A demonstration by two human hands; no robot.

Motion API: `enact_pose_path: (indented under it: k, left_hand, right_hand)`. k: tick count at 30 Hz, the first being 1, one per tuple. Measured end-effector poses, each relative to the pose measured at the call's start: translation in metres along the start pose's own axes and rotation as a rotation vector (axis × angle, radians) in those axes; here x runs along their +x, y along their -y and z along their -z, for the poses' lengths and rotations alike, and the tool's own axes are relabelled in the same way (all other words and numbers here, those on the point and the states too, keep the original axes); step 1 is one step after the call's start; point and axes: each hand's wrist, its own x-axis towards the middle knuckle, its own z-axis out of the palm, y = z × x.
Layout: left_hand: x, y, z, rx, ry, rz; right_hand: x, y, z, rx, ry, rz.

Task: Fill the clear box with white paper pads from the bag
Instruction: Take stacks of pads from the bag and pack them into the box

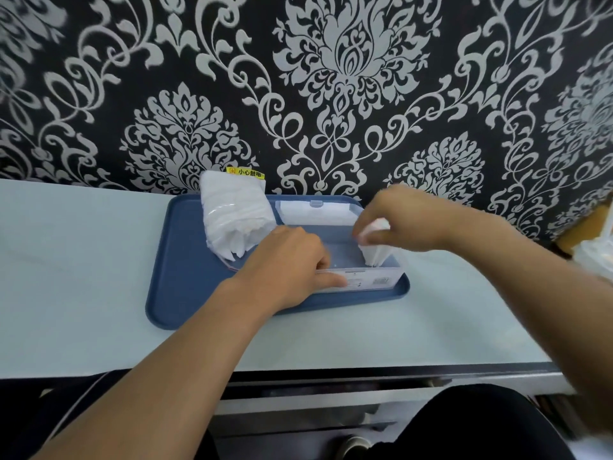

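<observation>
The right hand (403, 224) holds a small bunch of white pads (374, 249) pinched between its curled fingers and thumb, and the lower ends of the pads hang down inside the clear box (374, 280), near its right end. The box stands on the right part of the blue tray (179, 293), and its lid (315, 209) lies open behind it, toward the wall. The left hand (292, 263) rests on the left front corner of the box; its thumb lies along the front wall and its other fingers are bent over the rim, so it steadies the box and grips it only lightly. The bag (237, 217), still thick with pads, lies on the tray just beside the box on the left, with its open end toward the person.

The step in hand seems to be to lay this bunch into the box. The box looks almost empty, so I judge the task is in its early part. To do it well, the right hand should lower the pads until they touch the bottom, then turn them flat before letting go, so that they do not stand crooked. The left hand should keep the light box from sliding on the smooth tray. 1 risk: loose pads may fan out and take too much room.
</observation>
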Motion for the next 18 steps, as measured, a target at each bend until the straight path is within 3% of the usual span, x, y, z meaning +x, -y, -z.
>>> enact_pose_path:
  k: [3, 4, 6, 8, 12, 15, 18]
  left_hand:
    - [-0.012, 0.010, 0.015, -0.271, -0.281, 0.082]
    - [-0.017, 0.018, 0.023, -0.316, -0.426, 0.116]
    - [-0.027, 0.038, 0.034, -0.335, -0.614, 0.207]
    - [-0.037, 0.058, 0.038, -0.340, -0.540, 0.371]
    - [-0.050, 0.078, 0.031, -0.185, -0.217, 0.591]
    - [-0.049, 0.077, 0.027, -0.136, -0.117, 0.587]
    - [-0.047, 0.077, 0.025, -0.150, -0.170, 0.596]
  right_hand:
    - [-0.018, 0.055, 0.014, 0.621, -0.409, -0.049]
    - [-0.018, 0.078, 0.012, 0.761, -0.443, -0.040]
    - [-0.009, 0.118, -0.005, 0.735, -0.377, -0.033]
    - [0.011, 0.141, -0.029, 0.544, -0.292, -0.068]
    - [0.041, 0.161, -0.051, 0.296, -0.056, -0.239]
    - [0.045, 0.166, -0.049, 0.063, -0.137, -0.266]
    - [0.048, 0.160, -0.048, -0.157, -0.273, -0.223]
